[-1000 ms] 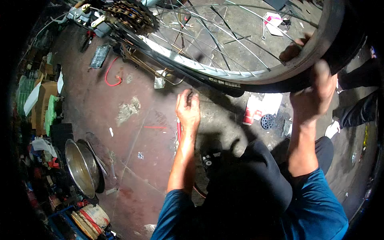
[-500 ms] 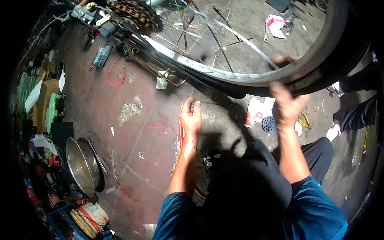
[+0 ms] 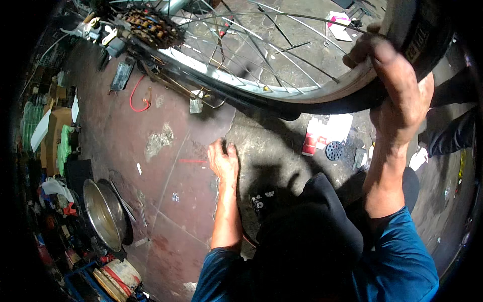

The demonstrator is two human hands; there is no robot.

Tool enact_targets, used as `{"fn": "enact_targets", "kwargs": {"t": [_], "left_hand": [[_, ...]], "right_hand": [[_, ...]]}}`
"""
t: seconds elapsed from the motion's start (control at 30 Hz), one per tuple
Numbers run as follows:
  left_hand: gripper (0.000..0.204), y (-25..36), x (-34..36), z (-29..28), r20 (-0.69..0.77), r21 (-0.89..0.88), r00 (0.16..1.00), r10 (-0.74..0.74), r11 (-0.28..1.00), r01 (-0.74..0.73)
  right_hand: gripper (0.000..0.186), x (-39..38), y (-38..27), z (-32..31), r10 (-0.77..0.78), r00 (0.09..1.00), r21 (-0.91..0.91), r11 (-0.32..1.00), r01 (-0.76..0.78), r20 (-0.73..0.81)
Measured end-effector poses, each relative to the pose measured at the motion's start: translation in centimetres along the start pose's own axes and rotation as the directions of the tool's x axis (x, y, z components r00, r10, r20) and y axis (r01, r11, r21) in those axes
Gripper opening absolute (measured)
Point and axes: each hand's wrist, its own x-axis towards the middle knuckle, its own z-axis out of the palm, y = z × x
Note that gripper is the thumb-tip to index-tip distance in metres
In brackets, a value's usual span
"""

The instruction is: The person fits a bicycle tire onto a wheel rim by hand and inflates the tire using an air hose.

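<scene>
Across the upper part of the view stands a bicycle wheel (image 3: 322,98) with a black tyre, a pale rim and thin spokes. My right hand (image 3: 402,90) is wrapped round its rim and tyre at the right, with fingertips reaching to the inner side. Toward the upper left, a rusty cassette of sprockets (image 3: 151,27) sits at the hub, beside a rear derailleur (image 3: 103,35). My left hand (image 3: 224,160) hovers below the wheel, apart from it. Its fingers are loosely curved, the thumb stands away from them, and nothing shows in it.
On the floor lie a red-and-white tube (image 3: 310,138), a round black perforated disc (image 3: 334,150) and a red cable (image 3: 135,103). A metal basin (image 3: 103,216) stands at the left, near a bucket (image 3: 118,277) and piled clutter. Another person's dark-clothed leg (image 3: 453,133) is at the right.
The blurred spokes now look sharp. My right hand has moved up and right along the rim and closed round it. My left hand has shifted slightly down and left.
</scene>
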Motion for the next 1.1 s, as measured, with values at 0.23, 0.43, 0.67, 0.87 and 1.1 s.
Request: {"fn": "enact_targets", "kwargs": {"t": [0.23,0.43,0.67,0.87,1.1], "left_hand": [[0.023,-1.9,-0.5,-0.1,-0.138,-0.001,0.989,0.052,0.999,-0.053],[0.013,11.7,5.8,-4.0,-0.287,-0.439,0.92,0.268,0.817,-0.375],[0.012,12.5,6.7,-4.4,-0.055,-0.802,0.997,0.053,0.593,-0.075],[0.023,17.6,4.7,-1.8,0.405,-0.805,0.914,-0.038,0.46,0.375],[0.015,18.4,5.9,-0.2,0.31,-0.828,0.947,0.087,0.515,0.224]], "right_hand": [[0.045,-9.8,2.8,6.7,0.614,0.786,0.397,0.706,-0.586,0.067],[0.046,-8.7,2.2,6.7,0.542,0.84,0.349,0.783,-0.515,0.024],[0.034,-8.0,2.3,7.1,0.694,0.714,0.403,0.629,-0.665,0.095],[0.036,-7.0,1.8,5.9,0.648,0.756,0.235,0.724,-0.648,0.087],[0.062,-5.9,2.5,4.4,0.495,0.846,0.48,0.704,-0.523,0.197]]}}
